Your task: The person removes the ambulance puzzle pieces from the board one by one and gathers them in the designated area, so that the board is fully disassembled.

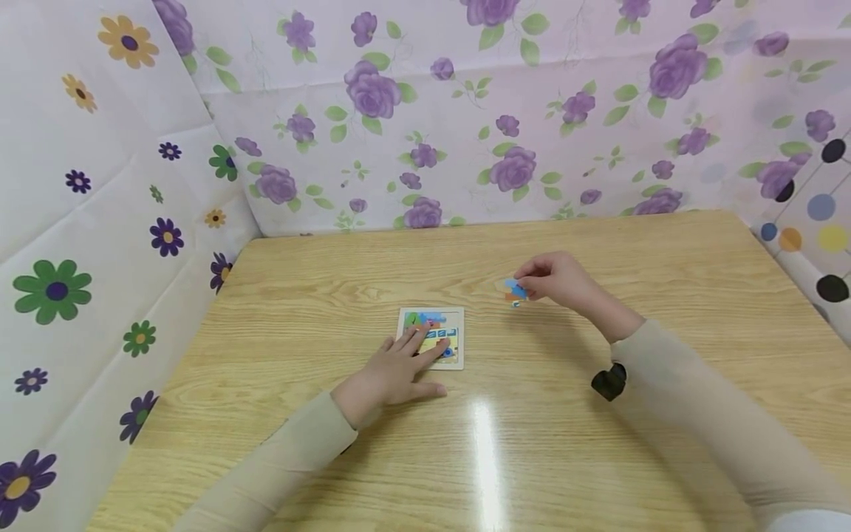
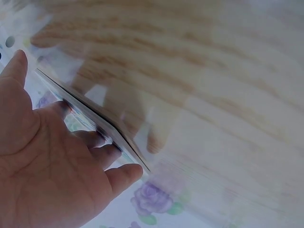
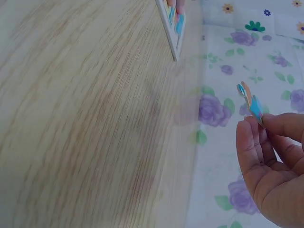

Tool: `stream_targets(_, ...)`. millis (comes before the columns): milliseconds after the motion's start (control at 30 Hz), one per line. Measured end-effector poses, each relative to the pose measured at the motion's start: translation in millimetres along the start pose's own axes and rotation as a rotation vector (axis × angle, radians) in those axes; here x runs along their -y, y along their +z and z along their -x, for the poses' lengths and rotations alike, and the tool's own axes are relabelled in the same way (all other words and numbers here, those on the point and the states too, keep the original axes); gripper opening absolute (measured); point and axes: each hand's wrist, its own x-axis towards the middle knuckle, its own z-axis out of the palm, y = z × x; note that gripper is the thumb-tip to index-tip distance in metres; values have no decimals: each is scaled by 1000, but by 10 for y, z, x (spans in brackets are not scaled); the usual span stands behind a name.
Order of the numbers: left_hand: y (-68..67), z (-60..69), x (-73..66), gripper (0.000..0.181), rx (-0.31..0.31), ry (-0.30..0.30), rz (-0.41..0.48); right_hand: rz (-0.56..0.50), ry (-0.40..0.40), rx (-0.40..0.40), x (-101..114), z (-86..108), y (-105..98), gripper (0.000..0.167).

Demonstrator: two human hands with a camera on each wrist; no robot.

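A small jigsaw puzzle (image 1: 459,318) in a pale square frame lies flat on the table, partly covered by my left hand (image 1: 392,369). That hand's fingers are spread and touch the puzzle's face; in the left wrist view its fingertips rest along the board (image 2: 104,121), seen edge-on. My right hand (image 1: 555,281) is raised to the right of the board. Between thumb and fingers it pinches a puzzle piece (image 1: 513,290) coloured blue and orange. The right wrist view shows the same piece (image 3: 252,104) nearly edge-on, apart from the board.
The wooden table (image 1: 299,295) carries a bright light reflection toward its front. A floral cloth (image 1: 465,148) hangs behind its back edge, and another flowered sheet (image 1: 100,222) stands along the left. A dark object (image 1: 609,382) sits at the right cuff.
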Motion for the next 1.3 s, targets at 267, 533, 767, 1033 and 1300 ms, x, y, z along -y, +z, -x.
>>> stream_targets(267, -12, 3, 4, 77, 1, -9, 5, 0, 39, -10, -146, 130, -180, 24)
stream_targets(533, -21, 1, 9, 76, -4, -9, 4, 31, 49, -14, -316, 200, -293, 24)
stream_targets(767, -21, 7, 11, 76, -1, -7, 15, 43, 71, -29, -473, 242, -356, 26)
stream_targets(1033, 4, 12, 18, 76, -4, 8, 17, 48, 134, -34, -648, 227, -401, 26)
stream_targets(1300, 11, 2, -4, 78, -2, 4, 25, 47, 185, -19, -715, 208, -391, 27)
